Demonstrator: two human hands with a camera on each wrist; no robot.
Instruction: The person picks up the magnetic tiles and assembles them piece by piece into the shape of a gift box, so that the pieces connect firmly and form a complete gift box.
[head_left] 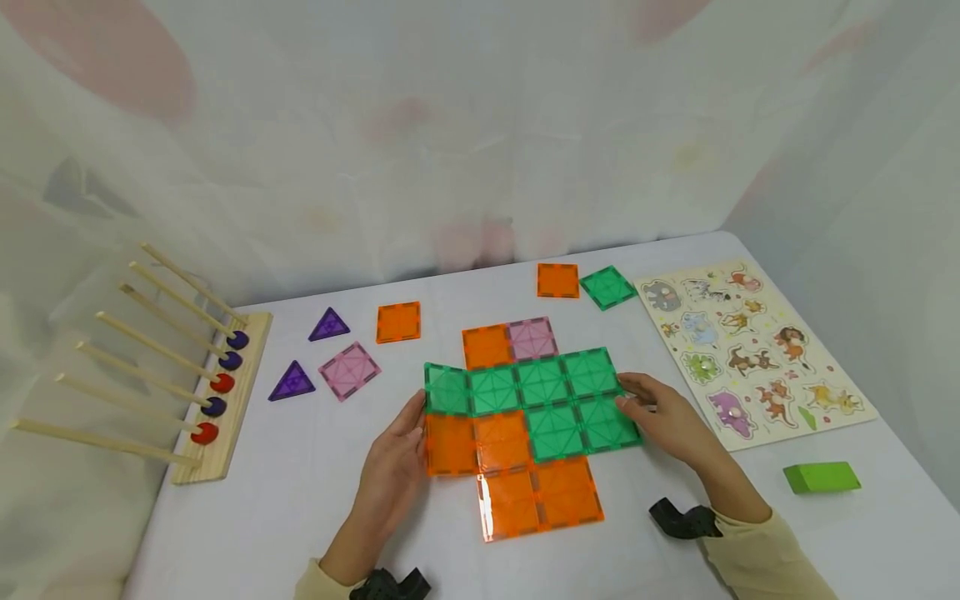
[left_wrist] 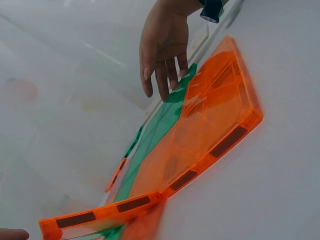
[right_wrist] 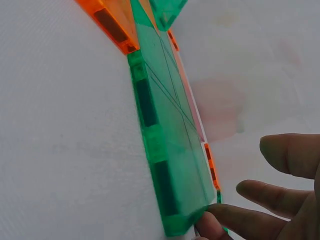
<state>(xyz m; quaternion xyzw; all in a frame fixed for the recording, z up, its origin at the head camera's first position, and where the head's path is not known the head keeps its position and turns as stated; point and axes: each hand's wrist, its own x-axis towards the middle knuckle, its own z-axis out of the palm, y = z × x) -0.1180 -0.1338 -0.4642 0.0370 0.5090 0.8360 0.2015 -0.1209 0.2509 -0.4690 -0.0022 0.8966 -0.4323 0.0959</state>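
A flat sheet of joined magnetic tiles lies on the table, with green square tiles (head_left: 555, 429) across the middle and right, orange square tiles (head_left: 566, 492) in front. My left hand (head_left: 393, 467) is at the sheet's left edge, fingers extended. There the end green tile (head_left: 447, 390) and the orange tile (head_left: 452, 444) below it tilt upward; the left wrist view shows this raised orange edge (left_wrist: 95, 217) near a fingertip (left_wrist: 14, 234). At the right edge, my right hand (head_left: 663, 412) touches the green corner with its fingertips, the other fingers spread in the right wrist view.
Loose orange (head_left: 398, 322), pink (head_left: 349, 371) and purple triangle tiles (head_left: 292, 382) lie to the left. A peg rack (head_left: 247, 400) with discs stands at far left. On the right are an animal puzzle board (head_left: 813, 429) and a green block (head_left: 822, 477).
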